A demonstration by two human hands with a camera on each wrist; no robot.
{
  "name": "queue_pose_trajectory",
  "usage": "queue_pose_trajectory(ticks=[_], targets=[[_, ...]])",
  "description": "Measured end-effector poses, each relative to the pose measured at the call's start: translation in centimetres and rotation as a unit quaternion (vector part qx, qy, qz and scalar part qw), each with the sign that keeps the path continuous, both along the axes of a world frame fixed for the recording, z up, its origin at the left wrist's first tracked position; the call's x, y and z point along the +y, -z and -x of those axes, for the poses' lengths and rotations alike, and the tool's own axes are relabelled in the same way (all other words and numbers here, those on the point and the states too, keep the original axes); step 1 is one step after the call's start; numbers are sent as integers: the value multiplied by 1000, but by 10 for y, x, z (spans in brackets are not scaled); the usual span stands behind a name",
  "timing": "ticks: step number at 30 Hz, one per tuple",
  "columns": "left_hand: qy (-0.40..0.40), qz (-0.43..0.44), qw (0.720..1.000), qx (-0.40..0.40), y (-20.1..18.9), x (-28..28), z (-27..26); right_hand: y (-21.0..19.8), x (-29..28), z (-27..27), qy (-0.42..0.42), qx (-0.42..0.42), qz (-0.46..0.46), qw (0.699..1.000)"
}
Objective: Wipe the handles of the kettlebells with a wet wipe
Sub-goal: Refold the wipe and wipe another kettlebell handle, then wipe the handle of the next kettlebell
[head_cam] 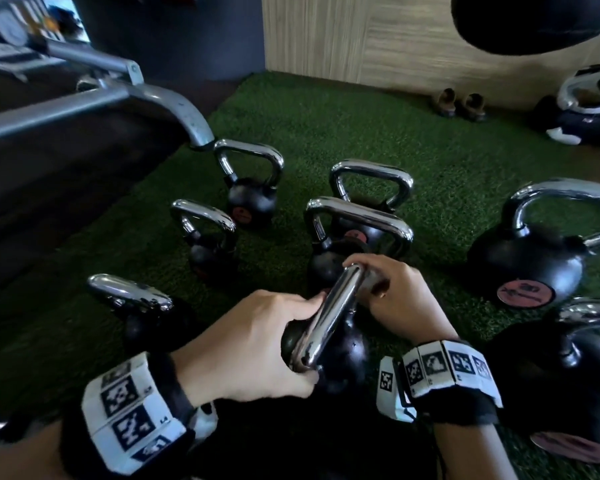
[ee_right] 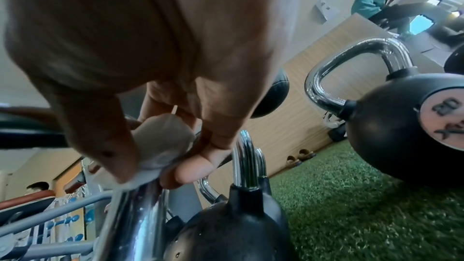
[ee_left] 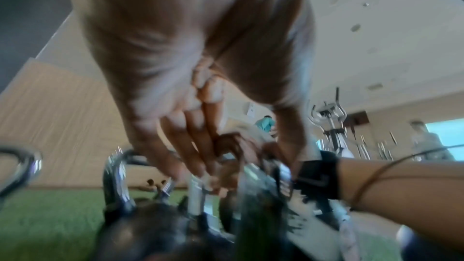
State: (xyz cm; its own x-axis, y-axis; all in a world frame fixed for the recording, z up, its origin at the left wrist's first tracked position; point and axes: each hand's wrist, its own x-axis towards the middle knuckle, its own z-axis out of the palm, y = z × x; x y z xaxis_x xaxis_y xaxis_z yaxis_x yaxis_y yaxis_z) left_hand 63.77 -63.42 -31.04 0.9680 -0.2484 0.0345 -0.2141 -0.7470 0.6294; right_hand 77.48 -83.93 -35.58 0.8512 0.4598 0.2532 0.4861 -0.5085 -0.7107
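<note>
A black kettlebell (head_cam: 343, 355) stands on green turf just in front of me, and its chrome handle (head_cam: 329, 317) runs away from me. My left hand (head_cam: 257, 344) grips the near end of that handle, fingers over it and thumb below. My right hand (head_cam: 392, 299) holds the far end. In the right wrist view its thumb and fingers (ee_right: 108, 146) pinch a white wet wipe (ee_right: 160, 140) against the chrome handle (ee_right: 133, 215). The left wrist view is blurred; the left fingers (ee_left: 191, 156) reach down onto the handle (ee_left: 195, 195).
Several more kettlebells stand around on the turf: small ones (head_cam: 205, 237) (head_cam: 250, 181) to the left, one (head_cam: 357, 223) just behind, large ones (head_cam: 527, 258) (head_cam: 586, 358) on the right. A grey bench frame (head_cam: 118, 95) rises at the left. Shoes (head_cam: 459, 103) lie by the wooden wall.
</note>
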Motion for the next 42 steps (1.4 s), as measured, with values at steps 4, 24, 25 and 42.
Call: queue_pose_trajectory(ticks=[4, 24, 25, 42], targets=[[64, -68, 995, 46, -12, 17, -20, 6, -22, 9, 35, 5, -25, 999], [91, -206, 972, -62, -11, 62, -45, 9, -48, 92, 82, -49, -28, 995], [84, -194, 975, -65, -9, 64, -40, 3, -51, 94, 84, -39, -11, 996], [-38, 202, 970, 131, 33, 83, 108, -153, -23, 247, 215, 12, 283, 935]])
